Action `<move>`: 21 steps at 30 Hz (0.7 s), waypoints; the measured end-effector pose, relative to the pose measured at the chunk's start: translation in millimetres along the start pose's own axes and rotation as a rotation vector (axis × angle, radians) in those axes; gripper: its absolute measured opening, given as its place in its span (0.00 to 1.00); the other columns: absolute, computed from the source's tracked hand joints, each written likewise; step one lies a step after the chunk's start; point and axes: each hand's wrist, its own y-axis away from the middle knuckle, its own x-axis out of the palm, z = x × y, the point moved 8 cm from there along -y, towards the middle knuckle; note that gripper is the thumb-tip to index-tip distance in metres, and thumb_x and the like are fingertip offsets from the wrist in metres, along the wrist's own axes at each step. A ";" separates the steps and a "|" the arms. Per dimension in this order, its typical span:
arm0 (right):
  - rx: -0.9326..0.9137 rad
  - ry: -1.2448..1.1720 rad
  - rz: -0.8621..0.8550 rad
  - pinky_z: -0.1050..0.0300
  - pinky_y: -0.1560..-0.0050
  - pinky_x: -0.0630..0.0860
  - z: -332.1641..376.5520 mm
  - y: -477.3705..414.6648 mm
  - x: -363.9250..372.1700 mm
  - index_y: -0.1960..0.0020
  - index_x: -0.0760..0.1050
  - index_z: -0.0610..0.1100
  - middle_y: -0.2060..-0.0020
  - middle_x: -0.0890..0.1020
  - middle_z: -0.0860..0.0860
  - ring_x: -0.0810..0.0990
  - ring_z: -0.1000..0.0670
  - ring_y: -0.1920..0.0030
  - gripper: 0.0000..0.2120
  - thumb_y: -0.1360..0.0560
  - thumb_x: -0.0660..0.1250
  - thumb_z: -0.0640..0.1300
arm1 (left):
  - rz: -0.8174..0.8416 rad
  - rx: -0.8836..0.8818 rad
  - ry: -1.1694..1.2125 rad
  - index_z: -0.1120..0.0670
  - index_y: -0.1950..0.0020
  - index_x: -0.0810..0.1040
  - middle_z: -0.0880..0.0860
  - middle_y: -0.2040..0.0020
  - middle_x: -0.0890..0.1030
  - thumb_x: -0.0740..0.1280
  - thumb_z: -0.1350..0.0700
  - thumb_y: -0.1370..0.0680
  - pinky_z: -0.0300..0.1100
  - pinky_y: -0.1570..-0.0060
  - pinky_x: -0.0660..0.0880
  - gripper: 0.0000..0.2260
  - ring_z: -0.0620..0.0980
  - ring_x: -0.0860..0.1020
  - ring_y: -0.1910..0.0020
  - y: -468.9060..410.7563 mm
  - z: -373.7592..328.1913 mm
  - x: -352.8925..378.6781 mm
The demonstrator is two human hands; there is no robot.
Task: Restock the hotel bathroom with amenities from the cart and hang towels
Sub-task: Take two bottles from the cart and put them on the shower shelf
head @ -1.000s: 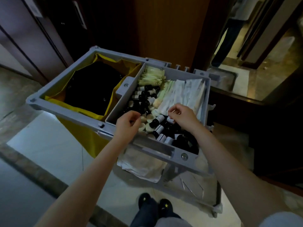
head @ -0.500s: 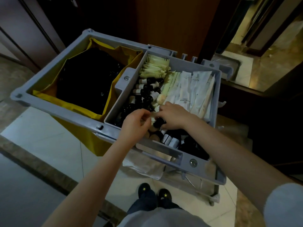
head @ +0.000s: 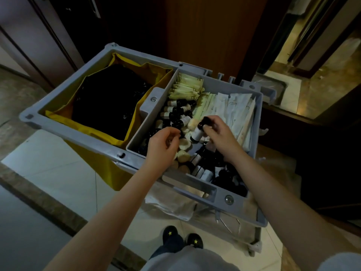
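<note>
Grey plastic frames our cart (head: 125, 153), which fills the middle of the frame, with its near rim running from the left edge down toward the lower right. Our right hand (head: 218, 133) grips a small bottle (head: 197, 132) with a dark cap and pale label, lifted just above the amenity tray (head: 259, 118) at frame centre. Our left hand (head: 162, 143) hovers beside it over the tray's near left part, fingers curled loosely; whether it pinches anything we cannot tell. Between the two hands lie pale round soaps (head: 184, 143), and more dark bottles (head: 175, 112) crowd the tray's left side and near corner. White sachets (head: 234, 108) line the tray's right wall, cream packets (head: 185, 87) its far corner. Left of the tray, a yellow bag (head: 109, 133) hangs open with a black liner (head: 109, 102) inside. Folded white cloth (head: 172, 206) sits on the shelf beneath the near rim. Open tiled floor (head: 58, 167) spreads at lower left; a dark wooden door (head: 205, 30) stands close behind the cart's far edge, and a lit doorway opens at upper right.
</note>
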 end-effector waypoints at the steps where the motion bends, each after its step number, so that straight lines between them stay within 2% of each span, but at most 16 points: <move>1: 0.070 -0.194 -0.020 0.63 0.60 0.70 -3.8 3.7 -4.0 0.47 0.71 0.47 0.55 0.77 0.51 0.75 0.56 0.59 0.05 0.20 0.58 0.39 | 0.010 -0.017 0.025 0.57 0.46 0.79 0.50 0.56 0.80 0.62 0.62 0.22 0.31 0.58 0.75 0.08 0.42 0.78 0.58 -1.4 -3.2 1.9; 3: 0.140 -0.513 0.012 0.61 0.61 0.69 -6.0 9.4 -4.6 0.48 0.73 0.46 0.54 0.78 0.50 0.75 0.54 0.57 0.07 0.19 0.57 0.39 | 0.082 -0.124 0.110 0.56 0.45 0.78 0.49 0.55 0.80 0.62 0.60 0.21 0.28 0.61 0.74 0.08 0.42 0.78 0.58 -4.0 -6.0 10.1; 5: 0.151 -0.682 0.086 0.61 0.60 0.70 0.5 14.4 -2.9 0.47 0.73 0.46 0.52 0.81 0.50 0.77 0.53 0.56 0.08 0.20 0.57 0.39 | 0.255 -0.340 0.336 0.57 0.45 0.77 0.51 0.56 0.80 0.60 0.58 0.20 0.29 0.64 0.74 0.08 0.45 0.79 0.58 -2.7 -3.4 29.3; 8: 0.112 -0.769 0.196 0.63 0.60 0.73 14.4 22.5 0.3 0.47 0.74 0.44 0.52 0.83 0.50 0.80 0.54 0.54 0.09 0.25 0.58 0.42 | 0.502 -0.650 0.812 0.59 0.46 0.76 0.56 0.58 0.83 0.57 0.55 0.18 0.35 0.66 0.77 0.11 0.48 0.82 0.62 10.8 -11.9 55.5; 10: 0.097 -0.768 0.248 0.64 0.59 0.76 17.6 26.1 2.4 0.45 0.73 0.43 0.52 0.84 0.51 0.81 0.55 0.54 0.11 0.26 0.59 0.42 | 0.571 -0.681 0.919 0.59 0.45 0.76 0.57 0.59 0.83 0.57 0.55 0.19 0.35 0.66 0.77 0.11 0.47 0.82 0.64 15.7 -17.8 57.9; 12: 0.102 -0.750 0.289 0.64 0.59 0.77 19.4 28.8 5.1 0.43 0.73 0.41 0.52 0.83 0.52 0.81 0.56 0.54 0.14 0.27 0.60 0.42 | 0.606 -0.609 0.900 0.60 0.45 0.75 0.58 0.61 0.79 0.59 0.58 0.19 0.35 0.64 0.76 0.09 0.46 0.82 0.64 17.7 -21.6 55.4; 14: 0.102 -0.684 0.308 0.64 0.59 0.76 21.0 29.8 6.1 0.43 0.74 0.41 0.53 0.83 0.53 0.81 0.56 0.55 0.12 0.26 0.60 0.40 | 0.596 -0.553 0.821 0.60 0.45 0.76 0.55 0.62 0.80 0.60 0.61 0.20 0.35 0.62 0.75 0.07 0.44 0.81 0.64 18.4 -20.2 50.8; 18: 0.030 -0.306 0.215 0.62 0.59 0.69 24.1 26.7 0.5 0.50 0.79 0.49 0.57 0.82 0.57 0.75 0.55 0.57 0.10 0.21 0.59 0.39 | 0.547 -0.476 0.607 0.56 0.47 0.78 0.55 0.54 0.81 0.63 0.60 0.21 0.40 0.57 0.72 0.06 0.45 0.80 0.58 18.4 -13.7 42.6; 21: -0.018 -0.169 0.163 0.67 0.64 0.69 32.3 25.6 1.6 0.51 0.79 0.48 0.60 0.81 0.56 0.75 0.62 0.65 0.10 0.21 0.60 0.37 | 0.528 -0.449 0.487 0.58 0.44 0.77 0.54 0.52 0.82 0.65 0.59 0.22 0.42 0.54 0.74 0.08 0.46 0.80 0.56 20.9 -13.5 38.6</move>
